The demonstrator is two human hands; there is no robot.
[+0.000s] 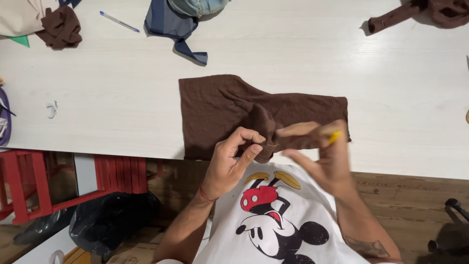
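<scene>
Surface: white table (122,88) running across the view, wooden floor (410,205) showing below its near edge.
Far left: red stool (29,186) and black bag (110,220) sitting under the table; a crumpled brown scrap (61,27) lying at the top corner.
Top: blue pen (119,21) lying loose; blue cloth (178,27) trailing a strap toward the middle.
Centre: brown fabric (220,107) lying flat at the near edge, bunching up where the hands are meeting.
Left hand (233,159): pinching a raised fold of the fabric between thumb and forefinger, gripping tight.
Thread: a thin pale line seems to be crossing between the hands; too fine to be sure.
Right hand (320,154): blurring in motion, fingers closing on a small yellow item (334,137), kind unclear, possibly a needle end or pin head.
Top right: second brown piece (420,12) lying well apart.
Step, as judged: stitching by hand through the pinched fold, mid-pull.
Next move, as judged: calling for the fold being kept taut while the right hand is drawing clear and re-aiming just beside the last point.
</scene>
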